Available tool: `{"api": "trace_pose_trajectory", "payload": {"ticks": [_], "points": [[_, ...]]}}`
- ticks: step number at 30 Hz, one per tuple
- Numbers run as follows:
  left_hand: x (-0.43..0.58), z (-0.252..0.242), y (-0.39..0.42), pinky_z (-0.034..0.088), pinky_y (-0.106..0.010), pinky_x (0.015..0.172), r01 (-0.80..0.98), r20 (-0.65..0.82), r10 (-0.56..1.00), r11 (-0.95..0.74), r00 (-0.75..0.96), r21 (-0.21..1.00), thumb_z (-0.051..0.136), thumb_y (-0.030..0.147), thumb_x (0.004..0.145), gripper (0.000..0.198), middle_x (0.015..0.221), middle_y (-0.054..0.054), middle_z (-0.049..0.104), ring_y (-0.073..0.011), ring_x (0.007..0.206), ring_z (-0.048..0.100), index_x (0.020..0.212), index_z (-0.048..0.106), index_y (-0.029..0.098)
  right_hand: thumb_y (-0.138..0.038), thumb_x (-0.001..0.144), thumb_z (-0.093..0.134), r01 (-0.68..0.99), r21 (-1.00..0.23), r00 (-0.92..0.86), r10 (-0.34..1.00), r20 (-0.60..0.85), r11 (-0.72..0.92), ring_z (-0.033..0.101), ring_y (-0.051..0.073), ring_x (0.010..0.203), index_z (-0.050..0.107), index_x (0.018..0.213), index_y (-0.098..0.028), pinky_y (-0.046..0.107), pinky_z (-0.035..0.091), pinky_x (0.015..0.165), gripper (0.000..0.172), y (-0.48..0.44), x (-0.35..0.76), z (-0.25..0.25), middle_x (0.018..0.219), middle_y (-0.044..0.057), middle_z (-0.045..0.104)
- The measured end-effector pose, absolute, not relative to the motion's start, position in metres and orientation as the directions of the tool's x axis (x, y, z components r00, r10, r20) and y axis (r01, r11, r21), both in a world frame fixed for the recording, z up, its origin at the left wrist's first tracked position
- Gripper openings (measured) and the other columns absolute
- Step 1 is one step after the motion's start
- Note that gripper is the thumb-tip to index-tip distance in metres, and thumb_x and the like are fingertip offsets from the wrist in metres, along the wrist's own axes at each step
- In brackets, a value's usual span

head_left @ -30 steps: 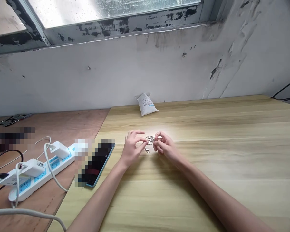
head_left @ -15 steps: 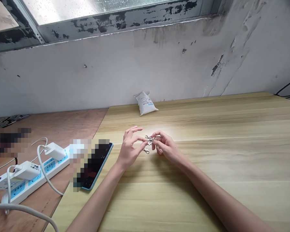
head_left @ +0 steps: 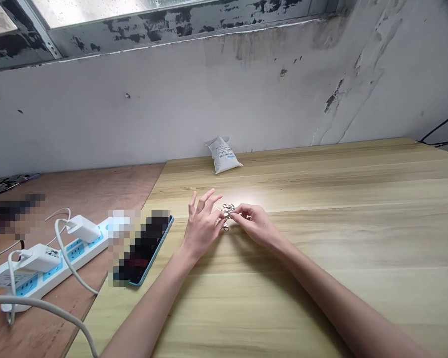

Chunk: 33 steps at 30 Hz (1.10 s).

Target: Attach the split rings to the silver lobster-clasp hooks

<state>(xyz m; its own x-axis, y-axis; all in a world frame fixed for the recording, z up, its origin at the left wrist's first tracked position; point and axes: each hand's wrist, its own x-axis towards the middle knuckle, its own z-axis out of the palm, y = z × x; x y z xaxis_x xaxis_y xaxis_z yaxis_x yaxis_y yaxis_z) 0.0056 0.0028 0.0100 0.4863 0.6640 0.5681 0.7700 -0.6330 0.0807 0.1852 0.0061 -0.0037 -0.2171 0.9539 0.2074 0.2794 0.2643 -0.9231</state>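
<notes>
A small cluster of silver metal clasps (head_left: pixel 228 209), like lobster clasps, is between my two hands above the wooden table. My left hand (head_left: pixel 200 226) pinches the left side of the cluster with thumb and index finger, and its other fingers are spread upward. From the right, my right hand (head_left: pixel 256 223) grips the cluster between thumb and bent index finger. One clasp (head_left: pixel 226 227) hangs lower, just beside the left thumb. How the clasps are joined is too small to make out, and the fingertips hide part of them.
A white plastic packet (head_left: pixel 224 156) with a printed label lies by the wall. Left of my hands is a phone (head_left: pixel 149 253) with a blue edge. Farther left, a white power strip (head_left: pixel 65 268) holds plugged chargers and cables on a reddish-brown board (head_left: pixel 130 181).
My left fingers have spread and lifted, while its thumb and index still pinch the cluster. The right fingers have closed in more tightly. The whole view has shifted slightly.
</notes>
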Motion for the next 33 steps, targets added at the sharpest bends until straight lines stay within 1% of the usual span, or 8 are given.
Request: {"api": "trace_pose_trajectory", "payload": {"ticks": [4,9,12,15,18,22,27,33], "points": [[0.009,0.009,0.001,0.012,-0.061,0.117,0.775,0.584,0.656,-0.628,0.477,0.072,0.061,0.02,0.088,0.011,0.134,-0.009,0.058,-0.0295,0.135,0.041,0.078,0.067,0.02,-0.035,0.084,0.059,0.25,-0.938,-0.157,0.966,0.204,0.239,0.052,0.014,0.061,0.068,0.073,-0.016,0.027,0.037,0.057,0.024,0.005,0.183,-0.004,0.07,0.004,0.066],[0.006,0.013,0.001,0.019,-0.059,0.115,0.784,0.631,0.681,-0.595,0.372,0.179,0.065,0.027,0.086,0.008,0.131,-0.006,0.059,-0.0298,0.134,0.041,0.08,0.069,0.024,-0.033,0.082,0.062,0.231,-0.942,-0.158,0.964,0.213,0.246,0.048,0.012,0.057,0.065,0.07,-0.017,0.025,0.036,0.055,0.02,0.007,0.187,-0.002,0.066,0.001,0.062],[0.005,0.014,0.001,0.024,-0.055,0.113,0.771,0.648,0.676,-0.601,0.351,0.209,0.065,0.027,0.086,0.006,0.127,-0.005,0.06,-0.0285,0.132,0.042,0.082,0.07,0.025,-0.033,0.082,0.063,0.243,-0.927,-0.236,0.944,0.229,0.286,0.049,0.011,0.058,0.068,0.085,-0.018,0.025,0.038,0.055,0.016,0.008,0.19,-0.003,0.078,0.003,0.066],[0.006,0.014,0.001,0.027,-0.053,0.111,0.752,0.656,0.676,-0.612,0.336,0.245,0.065,0.026,0.086,0.006,0.125,-0.005,0.061,-0.028,0.131,0.043,0.083,0.07,0.025,-0.038,0.085,0.062,0.196,-0.933,-0.335,0.915,0.225,0.302,0.048,0.011,0.057,0.069,0.098,-0.02,0.024,0.038,0.054,0.024,0.007,0.19,-0.004,0.083,0.003,0.067],[0.006,0.015,0.0,0.031,-0.05,0.108,0.729,0.641,0.704,-0.605,0.304,0.319,0.065,0.027,0.086,0.005,0.124,-0.005,0.061,-0.028,0.13,0.043,0.084,0.07,0.026,-0.042,0.088,0.058,0.156,-0.932,-0.379,0.891,0.25,0.327,0.047,0.011,0.056,0.071,0.094,-0.02,0.024,0.036,0.052,0.026,0.007,0.19,-0.005,0.076,0.002,0.066],[0.006,0.016,0.0,0.033,-0.048,0.106,0.702,0.62,0.738,-0.589,0.266,0.4,0.065,0.028,0.086,0.006,0.123,-0.005,0.061,-0.0278,0.129,0.043,0.086,0.071,0.027,-0.043,0.091,0.055,0.14,-0.928,-0.334,0.899,0.283,0.344,0.048,0.012,0.057,0.071,0.091,-0.02,0.024,0.036,0.051,0.028,0.008,0.191,-0.004,0.077,0.003,0.067],[0.007,0.016,0.0,0.034,-0.048,0.107,0.632,0.573,0.782,-0.577,0.244,0.518,0.063,0.026,0.088,0.009,0.121,-0.004,0.061,-0.0265,0.128,0.043,0.089,0.072,0.027,-0.043,0.088,0.06,0.138,-0.936,-0.339,0.903,0.262,0.323,0.044,0.01,0.055,0.07,0.102,-0.02,0.024,0.035,0.049,0.028,0.008,0.193,-0.003,0.085,0.004,0.067],[0.01,0.016,0.0,0.035,-0.048,0.107,0.568,0.508,0.83,-0.539,0.23,0.622,0.063,0.028,0.088,0.008,0.119,-0.005,0.062,-0.026,0.127,0.044,0.087,0.071,0.026,-0.045,0.088,0.058,0.113,-0.937,-0.38,0.886,0.267,0.331,0.043,0.01,0.054,0.072,0.091,-0.02,0.023,0.035,0.049,0.028,0.007,0.19,-0.006,0.076,0.001,0.061]]}}
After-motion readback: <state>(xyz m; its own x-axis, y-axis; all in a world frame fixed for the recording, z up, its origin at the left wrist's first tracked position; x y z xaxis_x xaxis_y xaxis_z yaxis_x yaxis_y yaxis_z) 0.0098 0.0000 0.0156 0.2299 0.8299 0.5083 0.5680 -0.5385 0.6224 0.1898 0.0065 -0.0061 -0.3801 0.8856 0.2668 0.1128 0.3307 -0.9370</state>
